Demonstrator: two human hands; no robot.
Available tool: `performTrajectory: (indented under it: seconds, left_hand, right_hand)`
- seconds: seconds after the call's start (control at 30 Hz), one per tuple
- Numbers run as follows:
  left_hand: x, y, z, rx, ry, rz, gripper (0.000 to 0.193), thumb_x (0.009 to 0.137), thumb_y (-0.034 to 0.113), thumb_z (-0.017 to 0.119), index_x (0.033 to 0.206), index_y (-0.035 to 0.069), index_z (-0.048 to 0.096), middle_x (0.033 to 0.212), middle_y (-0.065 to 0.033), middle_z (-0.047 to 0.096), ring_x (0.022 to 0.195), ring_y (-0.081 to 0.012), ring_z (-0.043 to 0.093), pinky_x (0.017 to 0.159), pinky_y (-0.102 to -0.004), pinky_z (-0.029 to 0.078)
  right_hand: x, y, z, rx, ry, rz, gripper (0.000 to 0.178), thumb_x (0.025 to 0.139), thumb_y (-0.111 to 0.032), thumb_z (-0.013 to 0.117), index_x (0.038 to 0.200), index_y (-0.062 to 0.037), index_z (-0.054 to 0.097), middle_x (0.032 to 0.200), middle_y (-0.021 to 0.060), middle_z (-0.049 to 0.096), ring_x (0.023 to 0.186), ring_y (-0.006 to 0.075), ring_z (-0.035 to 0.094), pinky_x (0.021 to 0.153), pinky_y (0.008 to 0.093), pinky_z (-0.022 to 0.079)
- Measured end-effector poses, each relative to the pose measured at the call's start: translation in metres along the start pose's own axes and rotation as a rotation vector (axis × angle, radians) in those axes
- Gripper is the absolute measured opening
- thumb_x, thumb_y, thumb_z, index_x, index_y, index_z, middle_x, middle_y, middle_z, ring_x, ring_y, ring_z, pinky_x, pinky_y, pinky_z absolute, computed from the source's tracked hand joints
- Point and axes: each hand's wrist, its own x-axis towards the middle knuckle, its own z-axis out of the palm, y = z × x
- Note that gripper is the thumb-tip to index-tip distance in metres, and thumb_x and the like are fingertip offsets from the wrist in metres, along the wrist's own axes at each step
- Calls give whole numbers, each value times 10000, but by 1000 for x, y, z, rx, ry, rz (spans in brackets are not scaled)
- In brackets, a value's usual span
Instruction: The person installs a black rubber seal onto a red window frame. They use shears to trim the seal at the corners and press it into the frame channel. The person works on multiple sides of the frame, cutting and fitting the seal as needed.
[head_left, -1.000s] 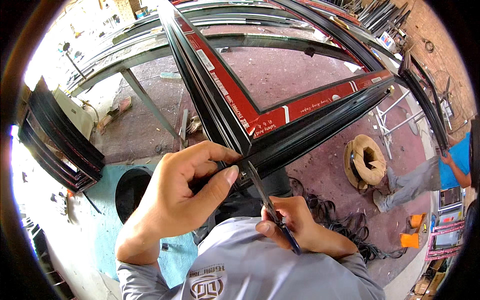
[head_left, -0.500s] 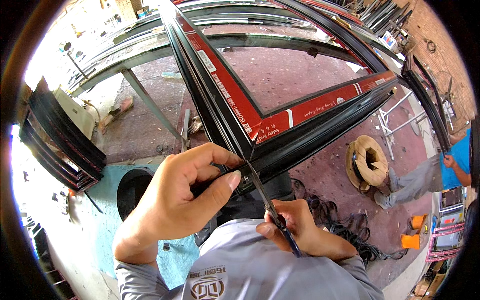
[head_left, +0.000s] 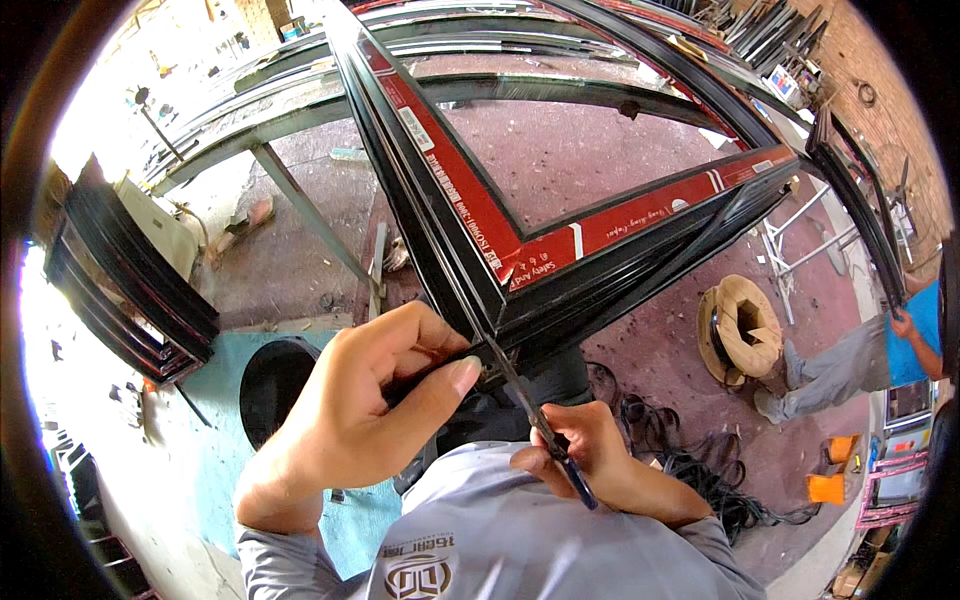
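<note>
The corner of a black window frame [head_left: 520, 305] with red printed film points toward me. My left hand [head_left: 365, 390] is closed at this corner, its thumb and fingers pinching the end of a black rubber strip [head_left: 402, 386], mostly hidden by the fingers. In my right hand [head_left: 585, 445] are dark metal scissors [head_left: 520, 388], gripped by the handles. Their blades point up and away from me, and the tips reach the frame corner just right of my left thumb. Whether the blades are apart I cannot tell.
Metal rails [head_left: 290, 125] support the frame. Black strips lie heaped [head_left: 715, 480] on the floor at right, near a cardboard-coloured reel [head_left: 748, 325]. Stacked black frames [head_left: 140, 270] stand at left beside a black round bin [head_left: 275, 385]. Another person [head_left: 905, 330] stands at far right holding a frame.
The scissors stand slightly steeper at the corner. A black strip along the right-hand frame side now shows partly away from it. The whole view has shifted a little.
</note>
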Motion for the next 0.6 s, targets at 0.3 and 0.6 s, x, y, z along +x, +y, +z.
performTrajectory:
  seconds: [0.3, 0.6]
  left_hand:
    - [-48, -42, 6, -267, 382, 276, 265, 1052, 244, 563, 1047, -20, 575, 616, -22, 534, 458, -80, 475, 425, -210, 345]
    - [-198, -153, -269, -539, 877, 703, 345, 1092, 137, 465, 1350, -89, 495, 783, -10, 482, 566, -73, 443, 501, -202, 445]
  right_hand:
    - [-26, 40, -24, 2, 56, -122, 246, 849, -196, 811, 796, -40, 628, 662, -3, 554, 566, 48, 507, 516, 247, 406]
    - [-50, 124, -81, 3, 716, 255, 335, 942, -279, 757, 768, -84, 547, 568, -30, 535, 473, 68, 522, 445, 246, 387]
